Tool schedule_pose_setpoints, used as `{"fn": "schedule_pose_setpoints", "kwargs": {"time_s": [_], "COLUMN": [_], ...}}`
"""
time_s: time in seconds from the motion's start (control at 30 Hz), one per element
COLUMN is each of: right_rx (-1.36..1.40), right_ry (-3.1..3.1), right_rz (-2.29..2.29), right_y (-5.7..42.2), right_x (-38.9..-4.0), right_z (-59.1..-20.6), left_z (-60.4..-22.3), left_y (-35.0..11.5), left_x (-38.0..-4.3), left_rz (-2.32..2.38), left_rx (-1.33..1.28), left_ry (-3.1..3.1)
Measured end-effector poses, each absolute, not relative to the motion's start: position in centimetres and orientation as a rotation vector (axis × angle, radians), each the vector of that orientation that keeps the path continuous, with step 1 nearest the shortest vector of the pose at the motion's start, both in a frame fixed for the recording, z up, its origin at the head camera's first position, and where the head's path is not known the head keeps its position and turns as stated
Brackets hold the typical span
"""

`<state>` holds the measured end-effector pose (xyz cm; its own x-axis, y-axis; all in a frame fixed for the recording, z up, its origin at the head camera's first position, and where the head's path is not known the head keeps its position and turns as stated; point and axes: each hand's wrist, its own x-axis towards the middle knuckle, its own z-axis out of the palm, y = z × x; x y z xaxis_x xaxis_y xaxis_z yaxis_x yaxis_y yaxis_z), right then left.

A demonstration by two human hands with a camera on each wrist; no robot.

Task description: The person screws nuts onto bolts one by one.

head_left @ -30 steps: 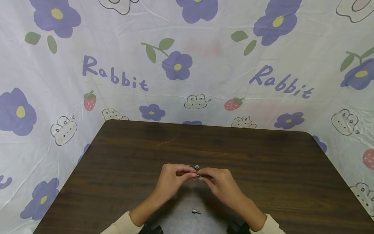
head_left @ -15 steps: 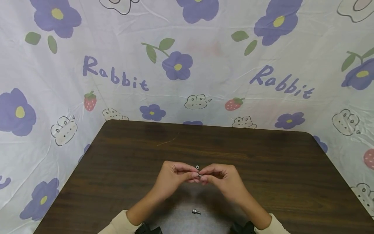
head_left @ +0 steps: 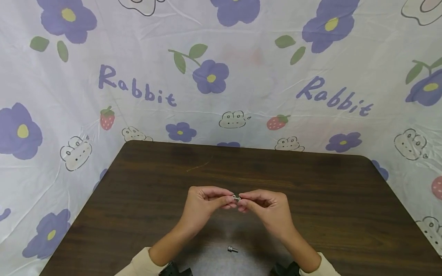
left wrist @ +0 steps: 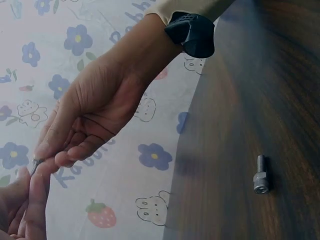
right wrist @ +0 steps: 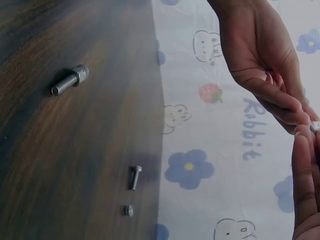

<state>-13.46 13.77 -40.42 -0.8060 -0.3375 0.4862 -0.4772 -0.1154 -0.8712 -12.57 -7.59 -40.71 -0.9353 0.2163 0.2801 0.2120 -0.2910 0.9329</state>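
Above the middle of the table, both hands meet fingertip to fingertip over a small metal bolt [head_left: 236,198]. My left hand [head_left: 203,205] pinches its left end between thumb and fingers. From the other side my right hand [head_left: 271,209] pinches the right end. The fingertips cover most of the bolt, so I cannot tell whether a nut sits on it. In the left wrist view a sliver of the bolt [left wrist: 34,168] shows between the fingers. A bolt with a nut [right wrist: 71,80] lies on the table nearer the body.
The right wrist view shows another bolt [right wrist: 135,177] and a loose nut [right wrist: 128,210] on the dark wooden table [head_left: 310,184], close to its far side. A patterned cloth [head_left: 255,84] hangs behind the table. Black wrist devices [head_left: 175,269] sit below the sleeves.
Both hands have risen in the head view, away from the body. The right hand has shifted slightly right, and more of the held bolt now shows. The bolt on the table stays put.
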Motion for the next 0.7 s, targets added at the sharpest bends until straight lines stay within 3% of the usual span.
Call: {"fn": "schedule_pose_setpoints", "kwargs": {"time_s": [0.7], "right_rx": [0.896], "right_ry": [-2.061], "right_rz": [2.101], "right_y": [13.93], "right_x": [-13.83], "right_z": [-39.92], "left_z": [-40.19], "left_y": [-7.51], "left_x": [-12.94], "left_rz": [2.457], "left_rx": [0.645], "left_ry": [1.839]}}
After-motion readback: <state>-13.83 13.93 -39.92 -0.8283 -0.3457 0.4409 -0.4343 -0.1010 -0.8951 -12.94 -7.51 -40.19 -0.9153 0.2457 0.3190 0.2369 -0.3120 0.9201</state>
